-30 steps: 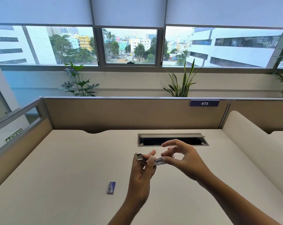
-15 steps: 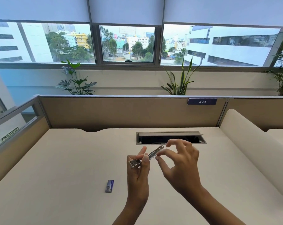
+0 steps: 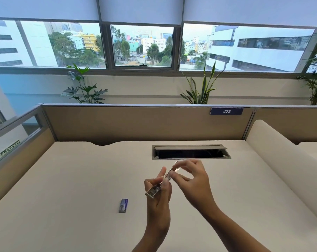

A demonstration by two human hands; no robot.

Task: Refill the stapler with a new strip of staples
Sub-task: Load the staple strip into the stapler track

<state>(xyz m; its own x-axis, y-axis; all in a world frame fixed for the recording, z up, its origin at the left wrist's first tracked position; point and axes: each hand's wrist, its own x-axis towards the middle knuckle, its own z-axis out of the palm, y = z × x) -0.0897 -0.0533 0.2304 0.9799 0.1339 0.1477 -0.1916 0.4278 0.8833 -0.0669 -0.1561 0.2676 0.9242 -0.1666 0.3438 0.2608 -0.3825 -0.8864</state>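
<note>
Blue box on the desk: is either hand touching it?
Apart. The head view shows the blue box lying alone on the desk, bare surface between it and the left hand, which holds the stapler.

Bright window daylight — edges warped, hands blurred

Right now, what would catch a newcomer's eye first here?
Two hands raised mid-desk: the left hand grips a small metal stapler while the right hand pinches its far end. A small blue box lies alone on the desk, left of the hands.
</note>
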